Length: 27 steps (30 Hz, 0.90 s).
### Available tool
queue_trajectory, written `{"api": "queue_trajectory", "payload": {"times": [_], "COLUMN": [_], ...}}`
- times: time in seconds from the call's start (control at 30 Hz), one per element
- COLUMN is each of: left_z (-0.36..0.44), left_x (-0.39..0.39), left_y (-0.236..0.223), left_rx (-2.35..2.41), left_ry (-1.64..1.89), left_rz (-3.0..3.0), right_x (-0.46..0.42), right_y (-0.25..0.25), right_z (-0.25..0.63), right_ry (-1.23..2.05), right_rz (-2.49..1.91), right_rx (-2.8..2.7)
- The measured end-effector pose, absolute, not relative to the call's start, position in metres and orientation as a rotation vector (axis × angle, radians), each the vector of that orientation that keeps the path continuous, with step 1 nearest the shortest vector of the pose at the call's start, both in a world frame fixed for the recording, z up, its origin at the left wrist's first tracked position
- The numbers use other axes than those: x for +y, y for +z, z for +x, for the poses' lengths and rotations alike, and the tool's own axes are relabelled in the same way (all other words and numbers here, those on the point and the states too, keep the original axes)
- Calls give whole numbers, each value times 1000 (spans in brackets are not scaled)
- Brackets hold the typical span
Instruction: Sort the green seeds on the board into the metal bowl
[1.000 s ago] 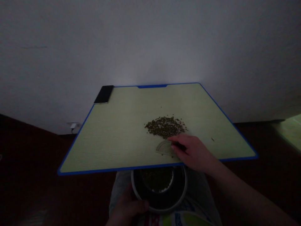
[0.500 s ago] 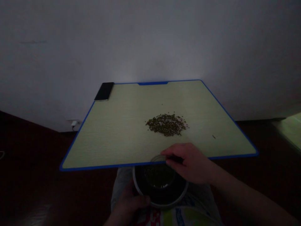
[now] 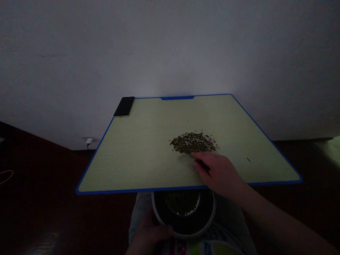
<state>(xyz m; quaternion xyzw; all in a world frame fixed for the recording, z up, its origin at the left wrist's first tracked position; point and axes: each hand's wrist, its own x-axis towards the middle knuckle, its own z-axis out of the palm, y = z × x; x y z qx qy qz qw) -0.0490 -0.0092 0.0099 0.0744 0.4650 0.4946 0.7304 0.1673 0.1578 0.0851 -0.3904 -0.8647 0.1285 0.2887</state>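
Between the thumb and fingers of my right hand (image 3: 216, 173) is a thin, clear, round-edged piece (image 3: 186, 161); its exact kind is hard to make out in the dim light. It is low over the table, just on the near side of a loose pile of small brownish-green beans or grains (image 3: 193, 142). My left hand (image 3: 155, 232) grips the near left rim of a dark round bowl with a pale rim (image 3: 183, 226) on my lap. More of the green grains (image 3: 182, 202) lie inside, and the table edge hides the bowl's far side.
The pale folding table (image 3: 127, 156) has a blue edge and stands against the wall (image 3: 170, 46). A dark tablet or phone (image 3: 124, 106) lies at its far left corner. A small dark sliver (image 3: 248, 159) lies to the right. A plugged-in charger (image 3: 89, 141) is low on the wall.
My right hand has moved the clear piece from above the bowl forward over the table, up to the grain pile. My left hand still holds the bowl. The view has shifted slightly.
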Motion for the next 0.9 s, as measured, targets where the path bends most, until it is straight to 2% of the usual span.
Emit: {"api": "queue_trajectory", "payload": {"times": [0.4, 0.9], "left_z": [-51, -52], "left_x": [-3, 2], "left_y": [11, 13], "left_rx": [900, 936], "left_ry": [1072, 1104], "left_rz": [169, 136], "right_x": [152, 135], "right_y": [87, 86], "right_z": [191, 263], "right_ry": [97, 55], "right_rz": [-1215, -1328], "right_rx": [-2241, -2084]}}
